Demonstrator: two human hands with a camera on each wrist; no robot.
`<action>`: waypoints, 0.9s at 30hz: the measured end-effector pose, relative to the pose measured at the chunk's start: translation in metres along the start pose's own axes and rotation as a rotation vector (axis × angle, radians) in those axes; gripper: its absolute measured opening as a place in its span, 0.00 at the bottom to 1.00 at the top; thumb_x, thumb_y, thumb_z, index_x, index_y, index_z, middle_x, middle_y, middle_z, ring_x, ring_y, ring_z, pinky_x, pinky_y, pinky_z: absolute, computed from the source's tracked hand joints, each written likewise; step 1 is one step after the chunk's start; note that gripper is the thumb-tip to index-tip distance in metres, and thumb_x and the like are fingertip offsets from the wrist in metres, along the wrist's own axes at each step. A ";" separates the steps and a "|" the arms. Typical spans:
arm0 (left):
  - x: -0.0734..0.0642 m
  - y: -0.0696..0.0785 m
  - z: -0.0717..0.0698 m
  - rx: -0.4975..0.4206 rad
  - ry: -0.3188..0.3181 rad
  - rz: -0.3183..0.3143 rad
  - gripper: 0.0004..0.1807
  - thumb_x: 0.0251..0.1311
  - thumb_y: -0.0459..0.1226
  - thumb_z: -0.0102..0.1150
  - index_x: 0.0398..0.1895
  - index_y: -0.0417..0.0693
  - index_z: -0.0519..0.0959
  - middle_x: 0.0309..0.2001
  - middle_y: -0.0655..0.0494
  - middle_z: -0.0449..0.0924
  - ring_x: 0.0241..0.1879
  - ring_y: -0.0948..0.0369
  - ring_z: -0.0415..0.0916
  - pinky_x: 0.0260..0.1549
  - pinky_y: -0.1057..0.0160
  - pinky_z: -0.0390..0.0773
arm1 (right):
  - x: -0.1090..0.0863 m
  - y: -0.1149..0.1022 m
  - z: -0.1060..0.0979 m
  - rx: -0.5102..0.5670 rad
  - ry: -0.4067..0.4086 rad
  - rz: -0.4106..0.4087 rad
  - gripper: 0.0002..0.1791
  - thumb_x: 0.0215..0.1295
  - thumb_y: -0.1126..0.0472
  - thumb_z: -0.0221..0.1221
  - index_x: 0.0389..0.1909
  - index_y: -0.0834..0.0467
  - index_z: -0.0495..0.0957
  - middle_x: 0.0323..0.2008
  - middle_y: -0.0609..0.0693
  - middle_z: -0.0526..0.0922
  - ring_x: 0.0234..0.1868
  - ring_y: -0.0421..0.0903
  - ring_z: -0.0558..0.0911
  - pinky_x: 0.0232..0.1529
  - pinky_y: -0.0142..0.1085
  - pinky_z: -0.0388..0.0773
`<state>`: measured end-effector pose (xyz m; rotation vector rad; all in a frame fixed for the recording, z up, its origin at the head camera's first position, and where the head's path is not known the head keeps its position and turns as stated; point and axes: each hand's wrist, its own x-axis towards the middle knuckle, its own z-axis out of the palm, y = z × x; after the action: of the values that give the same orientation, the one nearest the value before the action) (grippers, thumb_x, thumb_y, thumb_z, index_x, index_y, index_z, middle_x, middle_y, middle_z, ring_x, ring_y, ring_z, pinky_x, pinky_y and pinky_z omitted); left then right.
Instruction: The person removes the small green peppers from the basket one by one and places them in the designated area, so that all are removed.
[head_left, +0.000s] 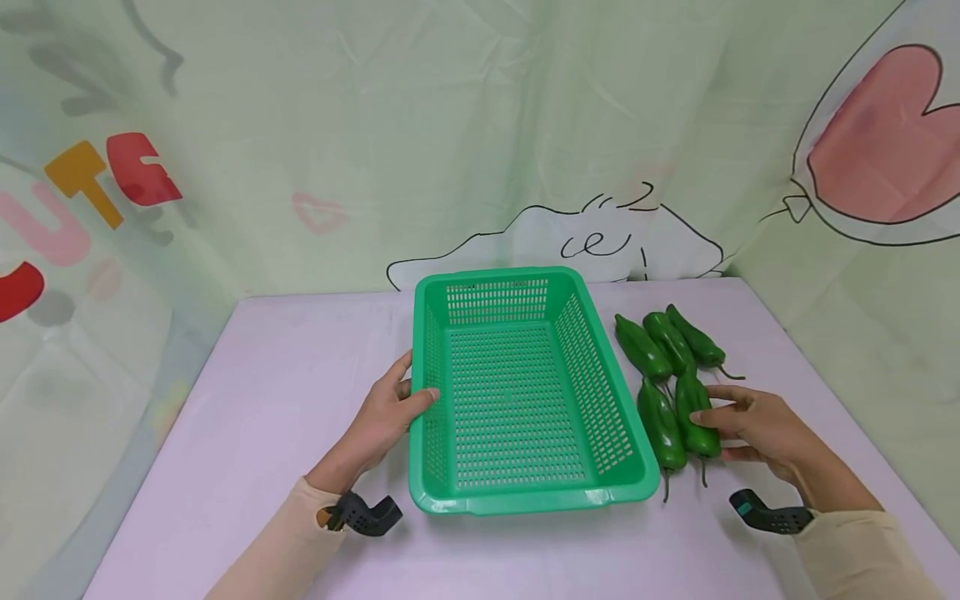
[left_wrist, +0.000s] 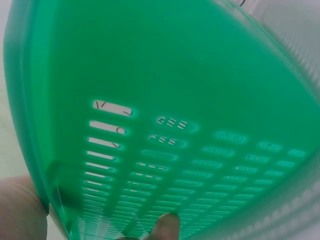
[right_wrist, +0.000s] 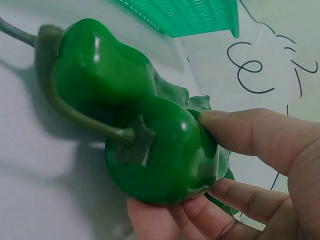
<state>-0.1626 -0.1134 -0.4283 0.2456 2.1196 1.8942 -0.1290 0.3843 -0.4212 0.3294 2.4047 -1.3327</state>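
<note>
A green plastic basket (head_left: 510, 502) with perforated walls and floor sits at the middle of the table, nothing inside it. My left hand (head_left: 390, 408) grips its left rim, thumb over the edge and fingers against the outer wall; the left wrist view shows that slotted wall (left_wrist: 165, 75) close up. To the basket's right lie several green peppers. My right hand (head_left: 765, 425) pinches the nearest right pepper (head_left: 696, 408) between thumb and fingers. In the right wrist view, the held pepper (right_wrist: 155, 155) shows its stem end, with another pepper (right_wrist: 100, 70) beside it.
Farther back lie other peppers, one at the left (head_left: 641, 346) and one at the far right (head_left: 697, 337). The table (head_left: 315, 350) has a pale lilac cover. Printed cloth (head_left: 375, 150) hangs behind and along both sides.
</note>
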 end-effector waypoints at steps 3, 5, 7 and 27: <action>0.000 0.000 0.000 0.002 0.004 -0.003 0.43 0.74 0.34 0.56 0.86 0.53 0.47 0.62 0.28 0.76 0.50 0.40 0.86 0.42 0.51 0.89 | 0.001 0.000 0.001 -0.004 -0.003 0.010 0.48 0.73 0.51 0.64 0.79 0.72 0.50 0.52 0.58 0.80 0.41 0.42 0.85 0.40 0.41 0.88; 0.000 0.000 0.000 0.003 0.005 -0.003 0.43 0.74 0.34 0.56 0.86 0.53 0.47 0.62 0.28 0.77 0.50 0.40 0.86 0.42 0.51 0.89 | 0.002 0.001 0.001 -0.003 -0.006 0.020 0.48 0.73 0.51 0.64 0.79 0.72 0.51 0.52 0.58 0.80 0.42 0.42 0.84 0.40 0.41 0.88; 0.000 0.000 0.000 0.005 0.004 -0.003 0.43 0.74 0.34 0.56 0.86 0.53 0.47 0.62 0.28 0.77 0.50 0.41 0.86 0.42 0.51 0.89 | 0.003 0.002 0.002 -0.002 -0.007 0.027 0.48 0.72 0.51 0.64 0.79 0.72 0.51 0.51 0.57 0.81 0.42 0.42 0.84 0.40 0.41 0.88; 0.000 -0.001 -0.001 0.006 -0.006 0.008 0.43 0.75 0.34 0.56 0.86 0.53 0.46 0.61 0.27 0.77 0.50 0.40 0.86 0.41 0.51 0.90 | 0.006 0.006 0.007 -0.077 0.018 0.019 0.46 0.72 0.48 0.64 0.76 0.74 0.57 0.54 0.66 0.80 0.42 0.45 0.85 0.40 0.41 0.89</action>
<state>-0.1623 -0.1140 -0.4288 0.2610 2.1240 1.8900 -0.1303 0.3818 -0.4316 0.3436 2.4544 -1.2308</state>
